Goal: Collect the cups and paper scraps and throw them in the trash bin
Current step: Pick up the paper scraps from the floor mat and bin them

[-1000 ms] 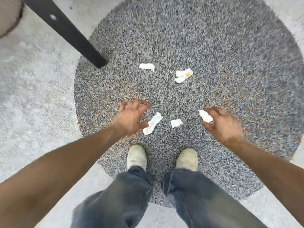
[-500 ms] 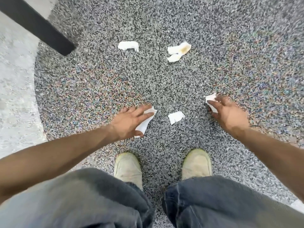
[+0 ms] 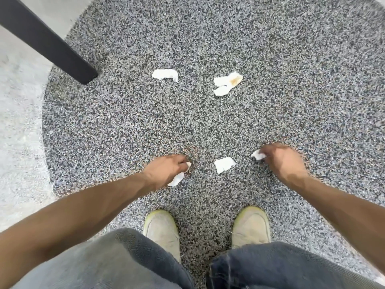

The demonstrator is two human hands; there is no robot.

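I count 5 paper scraps (image 3: 224, 165) on 1 rug (image 3: 291, 59), 2 of them in my hands, plus 1 table leg (image 3: 48, 42) and my 2 shoes (image 3: 161, 228).

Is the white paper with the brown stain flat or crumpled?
Crumpled. The brown-stained white paper scrap lies bunched and creased on the speckled grey rug.

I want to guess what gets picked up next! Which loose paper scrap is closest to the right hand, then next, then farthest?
From the right hand:
1. Small white scrap, just to its left, between both hands.
2. Stained scrap, farther ahead on the rug.
3. Plain white scrap, far ahead left, near the black leg.
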